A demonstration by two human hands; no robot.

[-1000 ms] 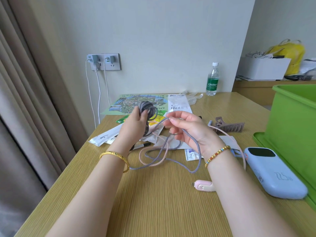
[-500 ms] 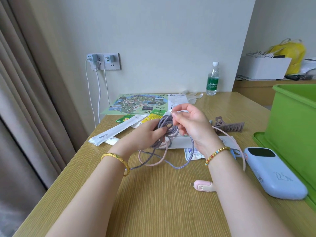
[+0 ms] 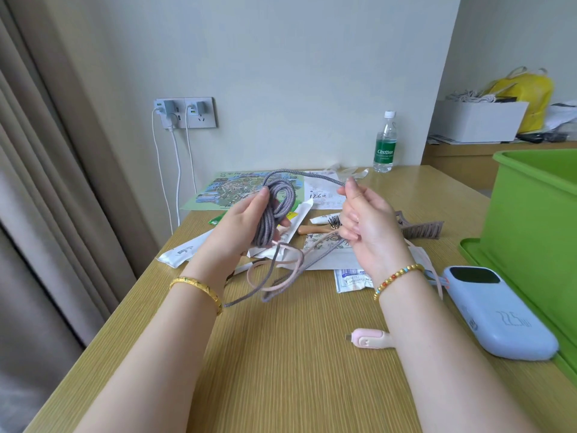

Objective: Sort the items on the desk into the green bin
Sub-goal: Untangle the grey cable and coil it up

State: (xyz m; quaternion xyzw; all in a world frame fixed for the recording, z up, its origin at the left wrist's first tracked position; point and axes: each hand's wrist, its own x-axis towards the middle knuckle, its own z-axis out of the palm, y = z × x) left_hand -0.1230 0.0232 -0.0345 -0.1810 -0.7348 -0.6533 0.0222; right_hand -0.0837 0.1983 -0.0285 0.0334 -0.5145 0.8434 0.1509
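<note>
Now left hand (image 3: 246,226) grips coiled grey braided cable (image 3: 276,207) — right hand (image 3: 367,218) fingers pinch its strand.

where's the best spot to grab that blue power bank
Take the power bank across its narrow width near the middle, coming from above. It lies flat with rounded edges; the green bin crowds its right side, so lift toward the open desk.

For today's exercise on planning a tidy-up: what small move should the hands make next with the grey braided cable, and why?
Probably wrap another turn: the right hand holds a free strand, the left hand grips the grey braided cable coil, and a loose tail still trails on the wooden desk, unready for the green plastic bin.
</note>
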